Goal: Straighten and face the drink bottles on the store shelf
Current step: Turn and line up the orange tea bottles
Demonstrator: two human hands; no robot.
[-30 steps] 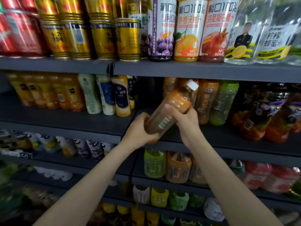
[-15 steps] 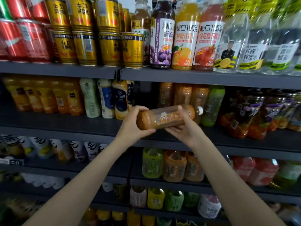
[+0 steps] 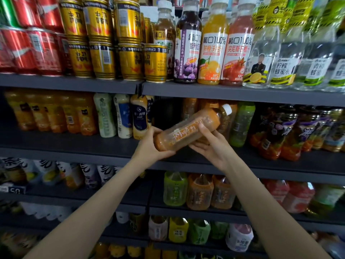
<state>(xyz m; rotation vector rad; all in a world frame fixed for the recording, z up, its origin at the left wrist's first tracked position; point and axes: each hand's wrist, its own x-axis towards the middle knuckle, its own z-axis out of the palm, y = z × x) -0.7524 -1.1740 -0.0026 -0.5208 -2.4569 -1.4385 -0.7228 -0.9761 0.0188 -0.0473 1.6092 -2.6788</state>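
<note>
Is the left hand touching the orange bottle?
Touching. The head view shows the left hand wrapped round the base of the orange bottle, fingers curling under it, no gap.

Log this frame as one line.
orange juice bottle | tilted, cap up-right | left hand grips base | right hand holds middle | off middle shelf | not yet faced

Up on the top shelf, the orange juice bottle (image 3: 211, 53) reads "100%" with "NFC" low on its label, and the red juice bottle (image 3: 236, 55) beside it also says "100%". The purple juice bottle (image 3: 187, 51) carries "1.5" in its side print. The clear bottle (image 3: 284, 68) reads "柠檬蜂蜜水". Lower left, a price tag (image 3: 13, 189) shows "50".
</note>
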